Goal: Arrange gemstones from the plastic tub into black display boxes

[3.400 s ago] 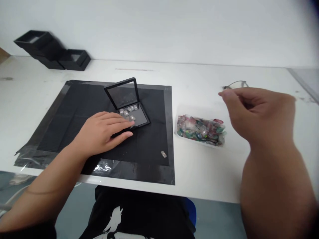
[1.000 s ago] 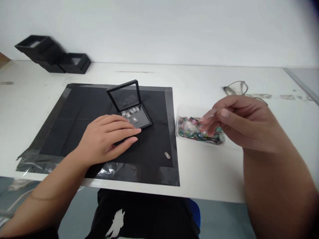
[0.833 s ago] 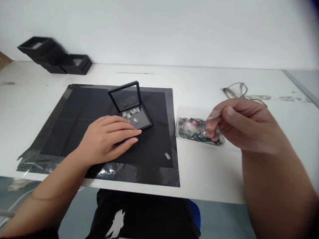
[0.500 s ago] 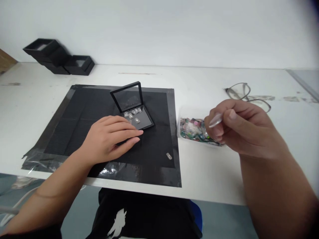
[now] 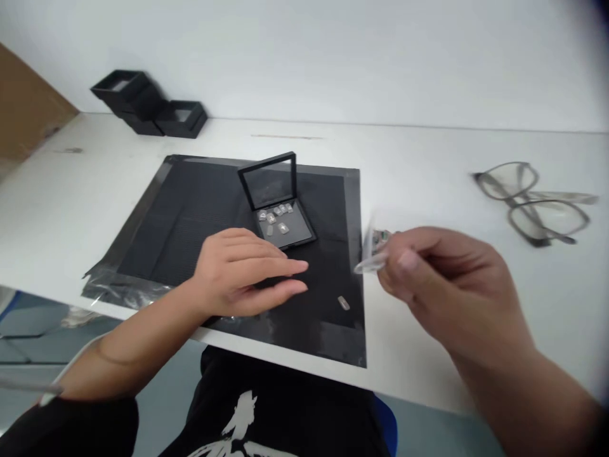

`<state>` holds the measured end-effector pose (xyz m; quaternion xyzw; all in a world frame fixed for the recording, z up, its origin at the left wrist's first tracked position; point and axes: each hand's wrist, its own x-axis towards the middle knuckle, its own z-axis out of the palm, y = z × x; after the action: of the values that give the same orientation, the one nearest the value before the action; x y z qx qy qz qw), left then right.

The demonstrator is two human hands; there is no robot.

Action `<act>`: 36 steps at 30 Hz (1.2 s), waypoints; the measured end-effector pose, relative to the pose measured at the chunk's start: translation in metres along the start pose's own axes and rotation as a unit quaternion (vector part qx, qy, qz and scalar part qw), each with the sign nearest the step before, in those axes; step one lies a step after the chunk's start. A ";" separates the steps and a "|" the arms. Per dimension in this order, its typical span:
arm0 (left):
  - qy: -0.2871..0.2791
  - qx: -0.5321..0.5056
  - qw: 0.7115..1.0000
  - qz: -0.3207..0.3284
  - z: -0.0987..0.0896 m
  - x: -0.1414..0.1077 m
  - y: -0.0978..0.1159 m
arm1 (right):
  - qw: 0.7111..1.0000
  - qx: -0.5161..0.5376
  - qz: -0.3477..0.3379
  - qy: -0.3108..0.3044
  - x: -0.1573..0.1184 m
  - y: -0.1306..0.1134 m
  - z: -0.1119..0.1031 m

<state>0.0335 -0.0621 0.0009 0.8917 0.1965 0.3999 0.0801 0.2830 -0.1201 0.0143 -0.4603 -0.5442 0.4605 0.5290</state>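
My right hand (image 5: pixel 442 289) pinches a small clear plastic piece (image 5: pixel 370 263) between thumb and forefinger, above the right edge of the black mat (image 5: pixel 166 222). Behind it, a translucent tub (image 5: pixel 368 236) of colourful small items is mostly hidden. My left hand (image 5: pixel 254 273) hovers over or rests on the mat, fingers stretched out and holding nothing. Just beyond its fingertips stands a black case (image 5: pixel 304 236), its clear-windowed lid (image 5: pixel 271 181) raised. Several small clear tiles (image 5: pixel 283 228) with pale marks lie inside. One loose tile (image 5: pixel 343 303) lies on the mat between my hands.
Black boxes (image 5: pixel 137 101) are stacked at the back left against the wall. Eyeglasses (image 5: pixel 533 203) lie at the right on the white table (image 5: pixel 419 355). Clear tape or film (image 5: pixel 124 292) covers the mat's near-left edge.
My right hand has moved left and down with the clear piece, toward the mat's edge, now covering most of the tub. The view has shifted right. My left hand stays open near the case.
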 end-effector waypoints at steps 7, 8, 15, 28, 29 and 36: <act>0.056 -0.187 0.978 -0.071 0.014 -0.002 0.014 | 0.990 -0.131 -0.039 -0.039 -0.015 0.010 0.037; 0.056 -0.202 0.973 -0.095 0.014 -0.002 0.016 | 0.990 -0.133 -0.033 -0.038 -0.015 0.012 0.037; -0.034 -0.359 0.902 -0.238 0.012 -0.001 0.022 | 0.999 -0.010 0.035 0.003 -0.016 0.024 0.037; -0.023 -0.398 0.861 -0.316 0.015 -0.003 0.022 | 0.992 -0.025 0.067 -0.104 -0.015 0.019 0.045; -0.038 -0.427 0.842 -0.327 0.014 -0.003 0.021 | 0.991 -0.043 0.058 -0.110 -0.015 0.019 0.045; -0.112 -0.577 0.702 -0.403 0.016 -0.004 0.013 | 0.950 -0.243 -0.195 -0.013 -0.019 0.021 0.044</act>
<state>0.0471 -0.0752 -0.0083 0.5447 0.2578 0.2620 0.7538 0.2397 -0.1366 -0.0100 -0.4539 -0.7256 0.2081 0.4735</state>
